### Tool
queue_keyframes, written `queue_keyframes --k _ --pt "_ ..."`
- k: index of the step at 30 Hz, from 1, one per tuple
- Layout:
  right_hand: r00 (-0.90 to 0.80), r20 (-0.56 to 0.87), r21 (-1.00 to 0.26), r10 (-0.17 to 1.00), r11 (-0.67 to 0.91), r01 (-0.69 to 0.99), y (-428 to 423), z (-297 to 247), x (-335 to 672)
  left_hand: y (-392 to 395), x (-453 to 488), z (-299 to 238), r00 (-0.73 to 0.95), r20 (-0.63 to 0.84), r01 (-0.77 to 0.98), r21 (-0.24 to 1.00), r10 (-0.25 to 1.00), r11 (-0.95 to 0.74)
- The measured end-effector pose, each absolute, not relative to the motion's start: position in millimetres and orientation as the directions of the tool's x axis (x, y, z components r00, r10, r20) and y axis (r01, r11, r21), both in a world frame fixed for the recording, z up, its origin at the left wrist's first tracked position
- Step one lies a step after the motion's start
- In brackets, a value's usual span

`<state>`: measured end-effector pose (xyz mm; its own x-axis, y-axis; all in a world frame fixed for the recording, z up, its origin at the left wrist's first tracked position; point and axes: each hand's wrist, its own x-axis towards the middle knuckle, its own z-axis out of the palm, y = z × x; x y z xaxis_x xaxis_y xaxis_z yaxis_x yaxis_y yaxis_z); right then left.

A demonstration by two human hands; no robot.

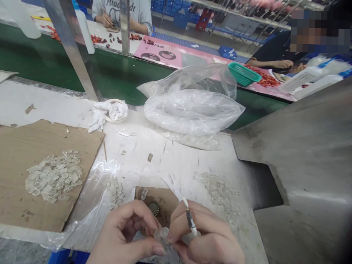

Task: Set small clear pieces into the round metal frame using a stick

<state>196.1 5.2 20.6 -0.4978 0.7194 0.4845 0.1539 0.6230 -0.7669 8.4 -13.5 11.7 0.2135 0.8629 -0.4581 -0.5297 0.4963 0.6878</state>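
Note:
My left hand is closed, pinching a small transparent plastic piece between thumb and fingertips, low in the middle. My right hand meets it from the other side, its fingertips touching the same piece. Between the fingers of that hand sits a thin pen-like tool with white and dark sections; its working tip is hidden. Just beyond my hands lies a small brown cardboard piece bearing a round dark-rimmed cap and another small transparent piece.
Transparent pieces lie in a big pile on cardboard, with smaller piles left and right. Behind are a plastic bag and a ring with white cloth. A metal panel borders the right. Two people work opposite.

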Motion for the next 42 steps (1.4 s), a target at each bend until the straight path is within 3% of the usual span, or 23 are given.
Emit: queue_keyframes --k 6,10,16,20,23,27,33,42 --pt "-0.569 0.395 -0.881 0.721 0.474 -0.012 8 15 192 -10 3 16 0.303 -0.5 -0.458 0.671 0.812 0.584" --pt "-0.515 0.31 -0.95 0.799 0.241 -0.198 2 5 184 -9 -3 16 0.376 -0.473 -0.355 0.72 0.797 0.596" --pt "-0.402 0.139 -0.913 0.905 -0.039 -0.405 -11 -3 170 -15 -8 7 0.267 -0.275 -0.246 0.907 0.924 0.341" --pt "-0.385 0.087 -0.86 0.919 -0.125 -0.494 -13 -7 164 -16 -9 1 0.246 -0.006 -0.189 0.98 0.969 0.054" --pt "-0.347 0.075 -0.86 0.935 -0.115 -0.497 -15 -12 162 -13 -8 -3 0.277 0.162 -0.15 0.981 0.947 -0.124" --pt "-0.302 0.161 -0.892 0.94 0.008 -0.451 -17 -14 164 -11 -7 -4 0.257 0.306 -0.118 0.951 0.917 -0.285" --pt "-0.293 0.196 -0.937 0.936 0.09 -0.338 -16 -11 165 -13 -12 -6 0.343 0.345 -0.067 0.937 0.874 -0.343" --pt "-0.304 0.179 -0.934 0.936 0.065 -0.352 -15 -7 166 -15 -13 -7 0.383 0.378 -0.006 0.913 0.843 -0.407"
